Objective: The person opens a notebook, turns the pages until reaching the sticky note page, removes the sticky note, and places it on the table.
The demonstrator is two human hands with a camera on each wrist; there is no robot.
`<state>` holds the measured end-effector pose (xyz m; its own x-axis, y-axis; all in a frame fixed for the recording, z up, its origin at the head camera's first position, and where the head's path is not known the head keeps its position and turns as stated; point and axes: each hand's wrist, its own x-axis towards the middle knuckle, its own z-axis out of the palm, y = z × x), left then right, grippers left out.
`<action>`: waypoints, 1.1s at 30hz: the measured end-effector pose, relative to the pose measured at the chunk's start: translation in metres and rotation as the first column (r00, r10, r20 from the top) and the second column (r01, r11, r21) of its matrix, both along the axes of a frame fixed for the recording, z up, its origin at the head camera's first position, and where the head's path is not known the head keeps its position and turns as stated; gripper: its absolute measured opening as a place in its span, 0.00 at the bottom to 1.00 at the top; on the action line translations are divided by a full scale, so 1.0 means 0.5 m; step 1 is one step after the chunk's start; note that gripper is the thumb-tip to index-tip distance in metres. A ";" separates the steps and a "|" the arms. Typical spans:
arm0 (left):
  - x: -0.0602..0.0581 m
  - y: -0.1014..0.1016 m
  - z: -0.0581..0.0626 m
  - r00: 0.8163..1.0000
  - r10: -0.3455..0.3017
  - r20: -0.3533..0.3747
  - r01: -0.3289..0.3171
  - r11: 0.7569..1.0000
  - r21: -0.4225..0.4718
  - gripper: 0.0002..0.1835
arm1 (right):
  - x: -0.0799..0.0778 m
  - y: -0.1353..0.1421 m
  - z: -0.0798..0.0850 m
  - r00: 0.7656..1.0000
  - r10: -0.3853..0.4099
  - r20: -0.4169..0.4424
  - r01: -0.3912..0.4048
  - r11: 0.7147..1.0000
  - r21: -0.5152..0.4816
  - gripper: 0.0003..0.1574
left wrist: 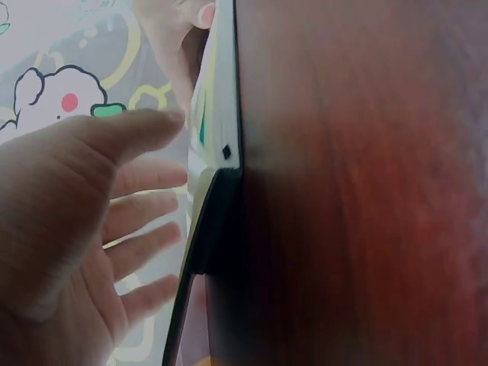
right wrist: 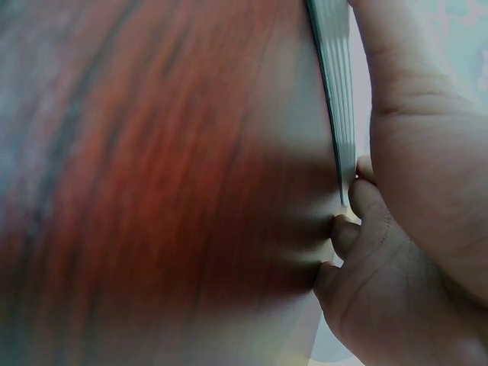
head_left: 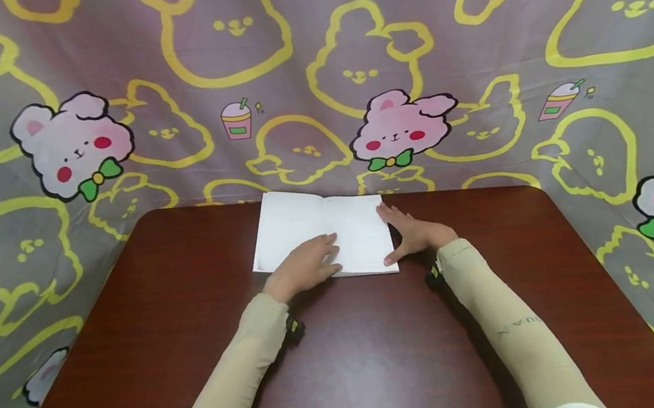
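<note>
An open book [head_left: 292, 226] with white pages lies near the table's far edge, faint ruled lines showing on its right page. Over the lower part of the pages, close to the centre fold, rests my left hand [head_left: 304, 266] with its fingers extended. My right hand [head_left: 412, 232] is spread along the book's right edge, thumb at the near corner and fingers farther up the side. The left wrist view shows the page block [left wrist: 225, 114] edge-on above a dark cover [left wrist: 217, 221]. In the right wrist view, right fingertips [right wrist: 347, 236] sit low beside the page edges [right wrist: 335, 76].
The book lies on a reddish-brown wooden table [head_left: 348, 354] with rounded far corners. Behind and around it hangs a grey curtain [head_left: 297, 82] printed with yellow outlines and cartoon rabbits. Both forearms wear beige sleeves [head_left: 506, 318], with a small black device [head_left: 294, 329] under the left wrist.
</note>
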<state>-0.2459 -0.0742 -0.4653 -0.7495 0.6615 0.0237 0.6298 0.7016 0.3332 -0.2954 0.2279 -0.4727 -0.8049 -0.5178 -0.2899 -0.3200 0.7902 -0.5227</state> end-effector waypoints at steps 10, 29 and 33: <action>-0.003 0.018 0.001 0.996 -0.035 -0.085 0.035 0.999 0.008 0.26 | -0.003 -0.002 -0.001 1.000 0.000 0.003 0.000 1.000 0.006 0.86; -0.012 0.019 -0.002 0.986 -0.074 -0.148 0.086 0.993 0.076 0.14 | -0.013 0.008 -0.012 1.000 -0.006 0.023 0.006 1.000 -0.009 0.87; -0.009 0.030 -0.006 0.966 -0.117 -0.232 0.129 0.991 0.035 0.04 | -0.013 0.012 -0.013 0.999 -0.012 0.033 0.012 1.000 -0.005 0.87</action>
<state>-0.2505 -0.0590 -0.4684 -0.6332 0.7421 0.2199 0.7737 0.6002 0.2028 -0.3018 0.2339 -0.4792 -0.8013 -0.5094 -0.3137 -0.2929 0.7913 -0.5367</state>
